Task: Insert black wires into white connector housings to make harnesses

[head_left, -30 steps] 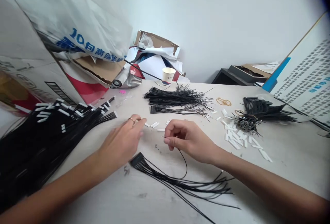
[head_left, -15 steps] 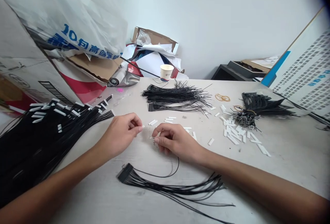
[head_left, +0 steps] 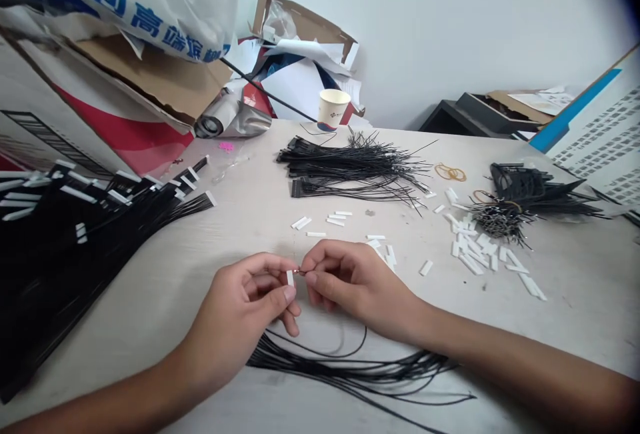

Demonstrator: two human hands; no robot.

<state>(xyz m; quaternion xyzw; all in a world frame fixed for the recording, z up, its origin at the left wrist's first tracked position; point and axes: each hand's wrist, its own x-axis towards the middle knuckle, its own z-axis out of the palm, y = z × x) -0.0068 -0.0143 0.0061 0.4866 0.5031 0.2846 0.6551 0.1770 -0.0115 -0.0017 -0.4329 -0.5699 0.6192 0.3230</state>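
Held small white piece (head_left: 290, 278) between thumb and fingers of left hand (head_left: 245, 304), seemingly to face wire tip (head_left: 299, 272). Pinched latter with right hand (head_left: 357, 281), probably for steadiness, near black wires (head_left: 350, 369) on table (head_left: 150, 327).

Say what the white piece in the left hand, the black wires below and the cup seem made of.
White piece: probably hard plastic, matte, with crisp straight edges.
Black wires: likely plastic or rubber coated, smooth, bending in loose curves.
Cup: probably paper, smooth, with printed sides.

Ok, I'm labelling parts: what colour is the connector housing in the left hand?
The connector housing in the left hand is white; the head view shows it.
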